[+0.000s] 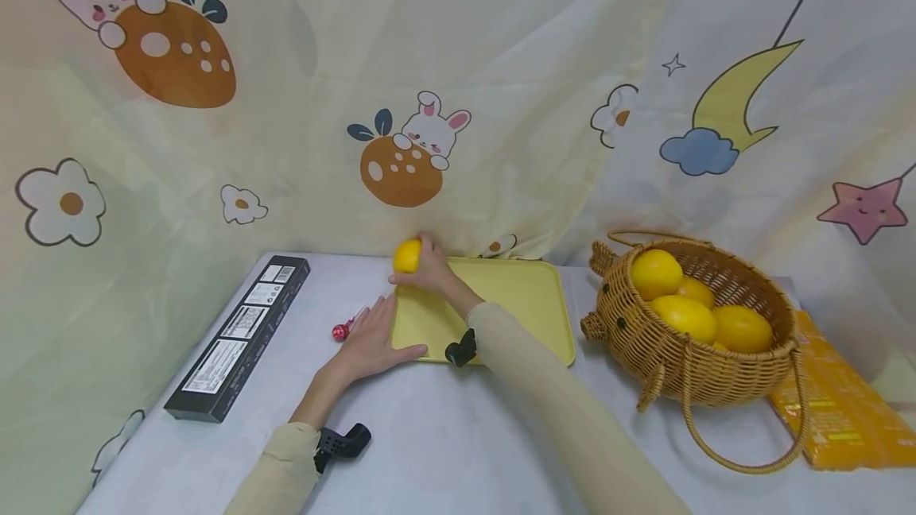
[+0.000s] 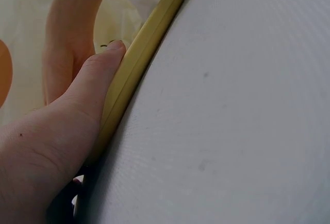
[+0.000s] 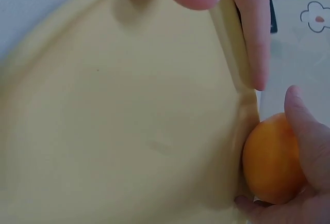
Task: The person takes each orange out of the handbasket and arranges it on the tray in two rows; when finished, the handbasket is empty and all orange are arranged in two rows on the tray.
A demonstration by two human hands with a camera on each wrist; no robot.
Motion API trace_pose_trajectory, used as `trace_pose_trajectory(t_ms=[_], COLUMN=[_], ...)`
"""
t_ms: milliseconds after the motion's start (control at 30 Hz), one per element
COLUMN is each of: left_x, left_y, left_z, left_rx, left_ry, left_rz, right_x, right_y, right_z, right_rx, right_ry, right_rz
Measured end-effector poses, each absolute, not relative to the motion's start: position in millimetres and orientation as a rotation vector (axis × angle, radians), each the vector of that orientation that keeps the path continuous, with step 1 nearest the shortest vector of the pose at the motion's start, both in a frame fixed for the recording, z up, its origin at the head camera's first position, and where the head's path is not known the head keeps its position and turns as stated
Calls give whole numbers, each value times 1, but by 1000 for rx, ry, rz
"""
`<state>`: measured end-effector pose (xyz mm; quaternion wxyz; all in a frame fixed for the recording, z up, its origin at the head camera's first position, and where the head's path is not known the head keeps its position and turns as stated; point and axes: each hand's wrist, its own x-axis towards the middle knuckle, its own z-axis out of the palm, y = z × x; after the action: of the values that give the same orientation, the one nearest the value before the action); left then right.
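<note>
My right hand [image 1: 428, 267] grips a round yellow-orange fruit [image 1: 408, 256] at the far left corner of a yellow tray [image 1: 515, 300]. In the right wrist view, thumb and fingers curl about the fruit [image 3: 273, 159], which sits against the tray's rim [image 3: 248, 110]. At the near left corner rests my left hand [image 1: 372, 340], its fingers straight along the left edge. The left wrist view shows its thumb [image 2: 98, 72] on the tray's near rim [image 2: 135, 61]. Just left of that hand lies a red-wrapped lollipop [image 1: 340, 332].
To the right, a wicker animal-shaped basket [image 1: 644, 364] holds several yellow fruits [image 1: 683, 318]. An orange packet [image 1: 851, 412] lies partly behind it. A long black box with white labels [image 1: 243, 332] lies along the left side. A printed curtain [image 1: 501, 102] hangs behind the table.
</note>
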<state>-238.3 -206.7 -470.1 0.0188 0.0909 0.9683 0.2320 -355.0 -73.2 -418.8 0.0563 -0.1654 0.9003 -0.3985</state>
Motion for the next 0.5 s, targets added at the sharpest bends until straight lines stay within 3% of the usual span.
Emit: trace_pose_trajectory(t_ms=[267,500], left_x=[-240,-241], left_y=[-203,-206], left_z=[-472,-474], left_rx=[307,270], left_ry=[2999,3008], left_rz=[714,702], right_x=[-340,-290], right_y=[-50,-1], right_z=[-405,-370], right_rx=[-622,-993], right_ry=[2850,2758], right_rz=[-1073,-1002])
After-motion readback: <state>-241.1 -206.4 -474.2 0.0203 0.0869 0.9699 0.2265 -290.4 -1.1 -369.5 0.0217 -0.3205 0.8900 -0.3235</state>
